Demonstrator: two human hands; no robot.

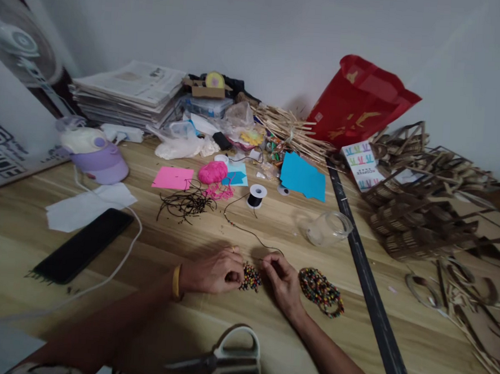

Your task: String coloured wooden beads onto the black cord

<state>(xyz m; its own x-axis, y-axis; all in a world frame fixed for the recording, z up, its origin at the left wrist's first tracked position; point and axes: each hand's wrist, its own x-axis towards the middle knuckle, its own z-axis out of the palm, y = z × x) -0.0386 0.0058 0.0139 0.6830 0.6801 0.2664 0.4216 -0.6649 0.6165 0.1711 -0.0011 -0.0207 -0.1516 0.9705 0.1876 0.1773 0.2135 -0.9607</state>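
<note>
My right hand (284, 282) pinches the end of a thin black cord (251, 232), which runs back over the table to a white spool (257, 191) wound with black. A few small beads sit along that cord. My left hand (217, 271) has its fingers curled together at the left edge of a small pile of loose multicoloured beads (251, 277); whatever is between its fingertips is too small to see. Right of my right hand lies a coil of strung multicoloured beads (322, 293). Large scissors (233, 355) rest at the near edge, in front of both hands.
A glass jar (329, 228) lies beyond the bead coil, beside a dark strip (370, 296). Cut black cords (187, 200), pink yarn (212, 172) and blue paper (304, 176) lie farther back. A phone (83, 244) and white cable (120, 264) are left; woven baskets (404, 219) stand right.
</note>
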